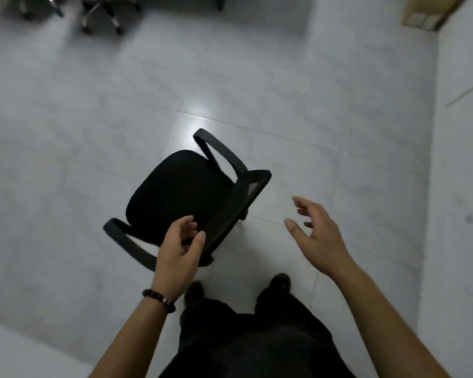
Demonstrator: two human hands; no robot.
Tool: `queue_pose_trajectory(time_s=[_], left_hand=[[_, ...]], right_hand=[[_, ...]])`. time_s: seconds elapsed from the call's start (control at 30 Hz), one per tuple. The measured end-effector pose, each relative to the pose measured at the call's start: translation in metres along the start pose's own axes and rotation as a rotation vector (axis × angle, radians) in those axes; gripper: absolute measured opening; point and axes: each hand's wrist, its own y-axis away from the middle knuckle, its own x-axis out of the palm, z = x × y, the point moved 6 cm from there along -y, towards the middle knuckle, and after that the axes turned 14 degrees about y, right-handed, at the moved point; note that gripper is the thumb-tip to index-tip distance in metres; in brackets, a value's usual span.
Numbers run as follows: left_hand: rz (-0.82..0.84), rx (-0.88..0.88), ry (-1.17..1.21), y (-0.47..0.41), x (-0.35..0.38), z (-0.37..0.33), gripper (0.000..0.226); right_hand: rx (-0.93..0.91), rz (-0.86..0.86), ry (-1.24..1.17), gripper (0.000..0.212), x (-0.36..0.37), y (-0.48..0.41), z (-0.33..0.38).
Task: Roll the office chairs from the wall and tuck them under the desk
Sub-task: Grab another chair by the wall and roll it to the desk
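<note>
The black office chair [180,192] stands out on the open tiled floor [325,126], near the middle of the view and just ahead of the person's feet. Its seat faces far-left and its mesh backrest [238,203] is turned toward the person. It has 2 looped armrests, 1 on the far side [219,151] and 1 on the near left [129,238]. Its wheeled base is almost wholly hidden under the seat.

Judged from its build, the chair is fairly light and should roll freely on the smooth, glossy tile. It may also swivel and wander if pushed off-centre. The backrest frame's stiff top edge is the natural place to hold, ideally with both hands spaced along it. The mesh itself would give.

The left hand [175,249] is at that top edge, fingers on the seat side and thumb on the near side. Whether it is clamped or only cupped loosely round it, I cannot tell. The right hand [314,236] hovers to the right of the backrest with fingers spread apart, holding nothing.

A beaded bracelet [159,298] sits on the left wrist. Far left, 2 more chair bases [101,15] with chrome legs show at the frame's edge. A cardboard box [426,15] lies far right by the white wall.
</note>
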Motion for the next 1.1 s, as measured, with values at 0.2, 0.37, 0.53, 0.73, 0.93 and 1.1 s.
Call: queue_pose_trajectory(time_s=[0.2,0.37,0.53,0.73,0.93,1.1], left_hand=[[-0.314,-0.073,-0.041,0.035,-0.013,0.057,0.039],[-0.295,-0.194,-0.355,0.033,0.001,0.121,0.055],[-0.178,-0.167,-0.673,0.029,-0.013,0.151,0.066],[-0.135,-0.132,-0.739,0.015,-0.085,0.168,0.066],[-0.038,-0.132,-0.793,-0.009,-0.115,0.173,0.068],[-0.017,-0.108,-0.782,-0.048,-0.141,0.165,0.068]], right_hand=[[-0.388,0.140,0.194,0.047,0.039,-0.071,0.060],[-0.573,0.276,0.579,0.048,0.125,-0.080,0.059],[-0.510,0.260,0.775,0.055,0.161,-0.055,0.047],[-0.456,0.329,0.824,0.077,0.188,-0.032,0.061],[-0.386,0.268,0.835,0.079,0.208,-0.036,0.076],[-0.361,0.295,0.818,0.079,0.222,-0.068,0.102]])
